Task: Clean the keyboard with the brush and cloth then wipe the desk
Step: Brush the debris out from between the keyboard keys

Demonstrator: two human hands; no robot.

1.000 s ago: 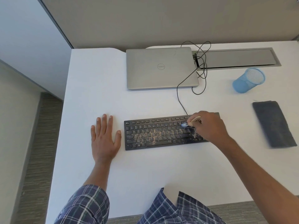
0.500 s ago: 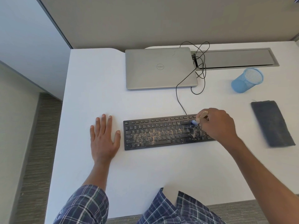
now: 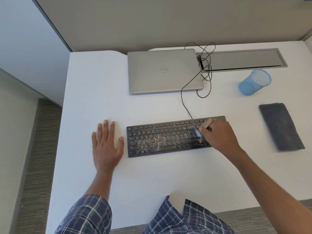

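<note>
One brush (image 3: 206,123), one keyboard (image 3: 160,139), one cloth (image 3: 281,127), two hands.
Right hand (image 3: 217,135) grips the brush, bristles on the keyboard's right keys; left hand (image 3: 106,146) lies flat, fingers straight, on the desk (image 3: 94,81); cloth lies well right.

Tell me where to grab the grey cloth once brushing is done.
Probably pinch the long left edge of the cloth, nearest the keyboard, coming from above with the right hand. It lies flat and folded on the desk, so only an edge gives purchase.
</note>
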